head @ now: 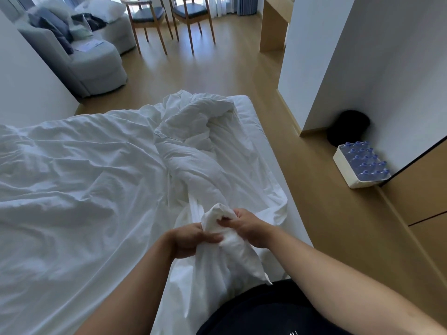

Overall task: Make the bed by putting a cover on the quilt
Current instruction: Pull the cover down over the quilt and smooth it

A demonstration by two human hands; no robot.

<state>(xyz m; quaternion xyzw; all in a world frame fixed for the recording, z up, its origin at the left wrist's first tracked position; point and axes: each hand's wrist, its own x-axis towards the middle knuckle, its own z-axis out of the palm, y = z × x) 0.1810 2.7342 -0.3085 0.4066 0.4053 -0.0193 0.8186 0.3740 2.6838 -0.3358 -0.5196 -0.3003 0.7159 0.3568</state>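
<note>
At the near edge of the bed (261, 146), your left hand (191, 240) and right hand (251, 228) pinch a bunched white corner (217, 215) that could slip free if either grip loosens.

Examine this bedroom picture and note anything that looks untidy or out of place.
The quilt lies twisted in a crumpled heap along the right side of the bed, not spread flat. Pillows sit piled on the sofa instead of the bed.
</note>
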